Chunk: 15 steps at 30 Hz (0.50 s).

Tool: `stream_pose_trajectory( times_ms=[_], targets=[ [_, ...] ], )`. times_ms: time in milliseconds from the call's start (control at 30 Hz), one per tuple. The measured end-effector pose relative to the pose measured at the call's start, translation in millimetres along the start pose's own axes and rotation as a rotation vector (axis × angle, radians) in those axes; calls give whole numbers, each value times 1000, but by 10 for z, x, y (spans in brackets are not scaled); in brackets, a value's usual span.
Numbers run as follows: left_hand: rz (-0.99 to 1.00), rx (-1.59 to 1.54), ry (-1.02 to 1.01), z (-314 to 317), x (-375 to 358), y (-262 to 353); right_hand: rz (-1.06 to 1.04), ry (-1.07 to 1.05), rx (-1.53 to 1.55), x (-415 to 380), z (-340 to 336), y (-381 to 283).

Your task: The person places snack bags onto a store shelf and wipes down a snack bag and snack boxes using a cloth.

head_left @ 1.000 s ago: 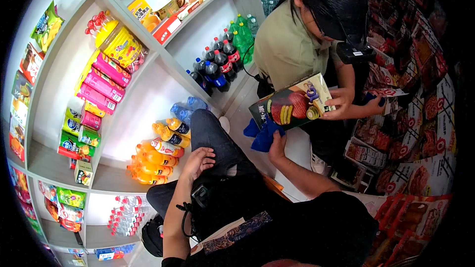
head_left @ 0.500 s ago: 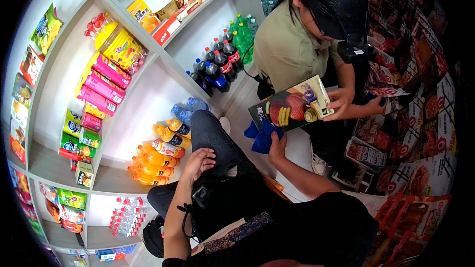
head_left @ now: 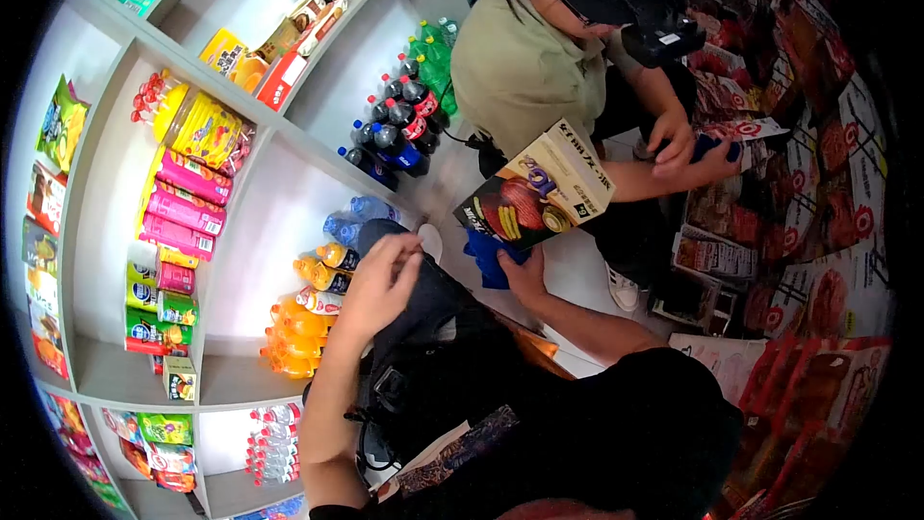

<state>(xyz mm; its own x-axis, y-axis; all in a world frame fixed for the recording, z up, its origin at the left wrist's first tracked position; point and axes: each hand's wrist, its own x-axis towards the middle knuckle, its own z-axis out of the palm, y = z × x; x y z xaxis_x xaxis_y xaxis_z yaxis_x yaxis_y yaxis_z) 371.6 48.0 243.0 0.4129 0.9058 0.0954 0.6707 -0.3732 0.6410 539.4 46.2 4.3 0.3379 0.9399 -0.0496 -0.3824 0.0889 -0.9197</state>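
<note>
My right hand (head_left: 525,273) is closed on a crumpled blue cloth (head_left: 488,255) at the lower corner of a food box (head_left: 539,195). The box has a dark front with meat and pickle pictures and a cream top panel, and it tilts up to the right. My left hand (head_left: 383,284) is raised over my knee, fingers loosely bent and partly apart, with nothing visible in it. Opposite me, a co-worker's hand (head_left: 671,140) is off the box, near their other hand (head_left: 712,166), which holds something dark blue.
Shelves (head_left: 226,380) on the left hold orange drink bottles (head_left: 294,337), cola bottles (head_left: 416,101), pink canisters (head_left: 183,207) and a yellow candy jar (head_left: 200,125). The co-worker (head_left: 525,67) sits close in front. Printed food packages (head_left: 828,193) cover the right side.
The co-worker's hand has let go of the box, which now stays with my right hand and shows its cream panel. My left hand has risen from my lap. The view has shifted.
</note>
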Motion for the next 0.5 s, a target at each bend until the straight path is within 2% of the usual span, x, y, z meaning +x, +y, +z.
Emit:
stream_pose_trajectory(
  times_ms=[67,200,433,500],
  targets=[
    [172,161,-36,61,223,379,-60,14,-1,43,5,134],
    [454,399,68,461,593,866,-199,15,-74,75,-48,57],
    [277,353,57,1157,868,843,-201,-20,-61,23,-75,201],
    [332,264,40,1219,926,756,-158,-63,-102,-48,-118,138]
  ],
)
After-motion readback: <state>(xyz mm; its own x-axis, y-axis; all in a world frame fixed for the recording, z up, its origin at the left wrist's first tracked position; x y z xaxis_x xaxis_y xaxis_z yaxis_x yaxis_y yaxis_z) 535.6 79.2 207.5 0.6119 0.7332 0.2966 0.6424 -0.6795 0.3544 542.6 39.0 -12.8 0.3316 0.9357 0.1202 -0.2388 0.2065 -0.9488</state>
